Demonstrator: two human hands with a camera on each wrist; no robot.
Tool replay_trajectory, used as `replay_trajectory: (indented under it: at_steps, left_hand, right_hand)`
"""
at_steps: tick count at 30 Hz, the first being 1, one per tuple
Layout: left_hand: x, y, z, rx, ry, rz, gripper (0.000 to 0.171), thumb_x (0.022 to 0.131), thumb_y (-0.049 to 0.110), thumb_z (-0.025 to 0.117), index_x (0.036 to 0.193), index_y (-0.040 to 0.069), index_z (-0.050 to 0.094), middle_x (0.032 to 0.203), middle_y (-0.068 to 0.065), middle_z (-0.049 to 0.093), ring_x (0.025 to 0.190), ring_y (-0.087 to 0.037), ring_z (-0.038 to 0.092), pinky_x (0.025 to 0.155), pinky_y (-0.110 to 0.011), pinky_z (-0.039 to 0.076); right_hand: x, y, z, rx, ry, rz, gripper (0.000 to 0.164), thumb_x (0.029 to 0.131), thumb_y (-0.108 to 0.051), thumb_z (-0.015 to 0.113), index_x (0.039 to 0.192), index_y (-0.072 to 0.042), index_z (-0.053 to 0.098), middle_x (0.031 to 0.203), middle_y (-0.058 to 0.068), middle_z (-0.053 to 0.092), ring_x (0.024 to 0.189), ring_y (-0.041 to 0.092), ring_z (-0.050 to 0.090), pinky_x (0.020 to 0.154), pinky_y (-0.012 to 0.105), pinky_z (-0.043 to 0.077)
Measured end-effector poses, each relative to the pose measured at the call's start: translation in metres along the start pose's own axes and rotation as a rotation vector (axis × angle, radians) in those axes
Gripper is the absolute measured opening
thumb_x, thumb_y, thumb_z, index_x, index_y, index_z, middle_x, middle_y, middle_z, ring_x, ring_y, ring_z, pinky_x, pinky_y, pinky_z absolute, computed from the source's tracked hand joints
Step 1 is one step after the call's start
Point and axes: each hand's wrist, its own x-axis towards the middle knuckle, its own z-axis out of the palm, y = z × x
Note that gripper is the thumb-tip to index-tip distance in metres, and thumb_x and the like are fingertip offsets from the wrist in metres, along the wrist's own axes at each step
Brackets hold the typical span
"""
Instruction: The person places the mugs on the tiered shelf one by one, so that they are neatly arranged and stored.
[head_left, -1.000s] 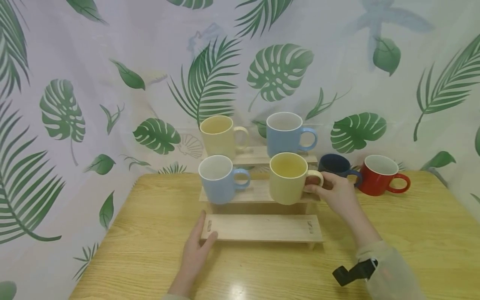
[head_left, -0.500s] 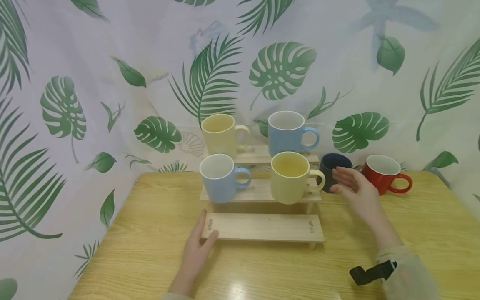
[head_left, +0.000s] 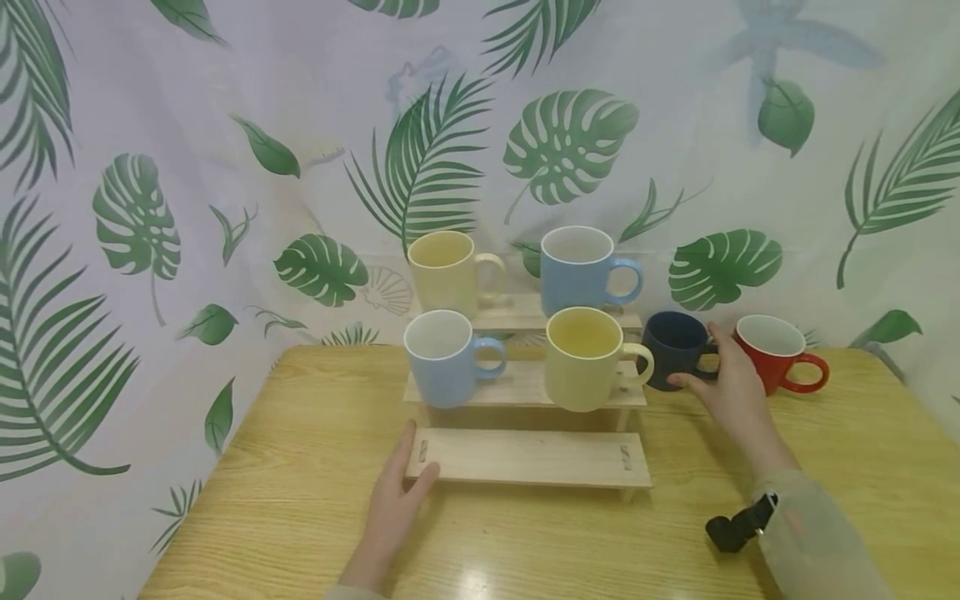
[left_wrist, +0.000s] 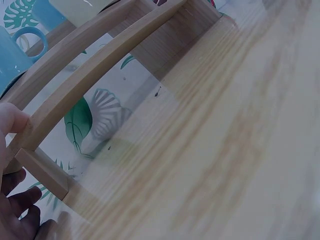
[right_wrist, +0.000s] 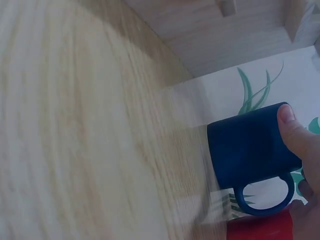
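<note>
My left hand (head_left: pixel 395 493) grips the left end of a three-tier wooden rack (head_left: pixel 525 457), thumb over the lowest board. In the left wrist view its fingertips (left_wrist: pixel 30 197) curl beside the rack's leg. At the right, my right hand (head_left: pixel 738 392) is at a dark blue mug (head_left: pixel 670 362), its thumb on the mug's side and its fingers by the handle. The right wrist view shows the thumb (right_wrist: pixel 290 122) near the rim of this mug, with other fingers partly hidden past the handle. The mug stands right of the rack.
A light blue mug (head_left: pixel 441 371) and a yellow mug (head_left: pixel 581 371) stand on the middle tier. Another yellow mug (head_left: pixel 442 283) and a blue mug (head_left: pixel 573 279) stand on the top tier. A red mug (head_left: pixel 772 342) is close behind my right hand, on the table (head_left: pixel 862 467).
My right hand has let go of the yellow mug's handle on the middle tier and moved right to the dark blue mug. My left hand has stayed on the rack.
</note>
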Motion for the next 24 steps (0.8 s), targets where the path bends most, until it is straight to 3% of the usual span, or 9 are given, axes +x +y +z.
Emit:
replay_trajectory:
  at_steps: [12,15,18,22,24]
  left_hand:
    - [-0.001,0.001,0.001,0.005,-0.011,0.002,0.072,0.095,0.043,0.054,0.153,0.013,0.022,0.157,-0.005,0.019,0.142,-0.024,0.019,0.115,-0.046,0.015]
    - [-0.001,0.001,0.001,0.006,-0.011,-0.002,0.072,0.095,0.044,0.054,0.153,0.014,0.022,0.157,-0.004,0.019,0.142,-0.023,0.019,0.116,-0.045,0.015]
    - [-0.001,0.002,0.000,0.006,-0.008,-0.006,0.072,0.095,0.044,0.054,0.153,0.015,0.022,0.157,-0.004,0.020,0.142,-0.022,0.019,0.116,-0.045,0.015]
    - [-0.001,0.002,0.000,0.012,-0.003,-0.008,0.072,0.095,0.044,0.054,0.153,0.015,0.022,0.157,-0.004,0.020,0.142,-0.022,0.019,0.116,-0.044,0.015]
    - [-0.001,0.002,0.000,0.010,-0.003,-0.009,0.072,0.095,0.044,0.054,0.153,0.015,0.022,0.157,-0.003,0.020,0.142,-0.022,0.019,0.116,-0.045,0.015]
  right_hand:
    - [0.008,0.013,0.003,-0.083,-0.045,0.034,0.093,0.076,-0.021,0.081,0.142,0.014,0.027,0.134,0.040,0.038,0.120,0.056,0.038,0.098,0.066,0.032]
    - [0.007,0.013,0.003,-0.089,-0.010,0.022,0.084,0.077,-0.020,0.080,0.139,0.013,0.034,0.128,0.040,0.045,0.115,0.055,0.043,0.095,0.066,0.035]
    - [0.003,0.012,0.003,-0.088,0.047,0.008,0.075,0.078,-0.020,0.080,0.136,0.011,0.043,0.109,0.034,0.058,0.096,0.049,0.053,0.087,0.065,0.041]
    - [-0.001,0.010,0.003,-0.092,0.105,0.005,0.068,0.078,-0.022,0.079,0.132,0.009,0.049,0.092,0.029,0.060,0.079,0.042,0.051,0.076,0.061,0.044]
    - [-0.003,0.009,0.003,-0.087,0.128,0.015,0.064,0.078,-0.021,0.080,0.129,0.007,0.053,0.095,0.028,0.061,0.079,0.040,0.052,0.072,0.057,0.045]
